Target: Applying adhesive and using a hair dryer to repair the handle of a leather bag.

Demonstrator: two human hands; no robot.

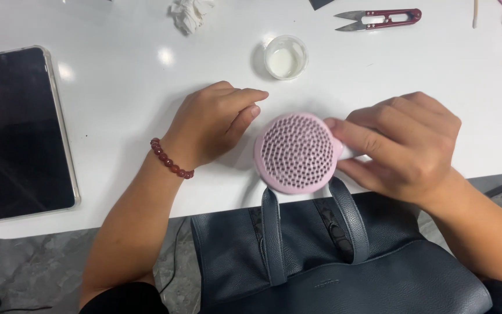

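Right hand (405,148) grips the white handle of a round pink plastic brush head with a dense field of short bristles (296,152); fingers curl closed around the handle, index finger lying along it toward the head. The handle itself is almost wholly covered by the hand. Brush head sits bristles-up at the near edge of the white glossy tabletop (117,110), just above the two straps of a dark navy pebbled-leather handbag (344,267) that lies below the table edge, nearest the camera.

Left hand (213,123) rests on the table just left of the brush head, loosely curled, fingers together, holding nothing; fingertips point toward the head, not quite touching it. A dark red beaded bracelet (171,160) circles that wrist.

Judgement on handling: the brush is best kept steady by the grip close to the head, as here; the free hand is well placed to brace the rim.

Pose: both forearms come in from the lower corners, converging on the brush.

Also present: small clear round cup of whitish liquid (286,56) beyond the brush, red-handled thread snips (379,18) far right, dark tablet in a clear case (15,134) at left, crumpled white tissue (190,13).
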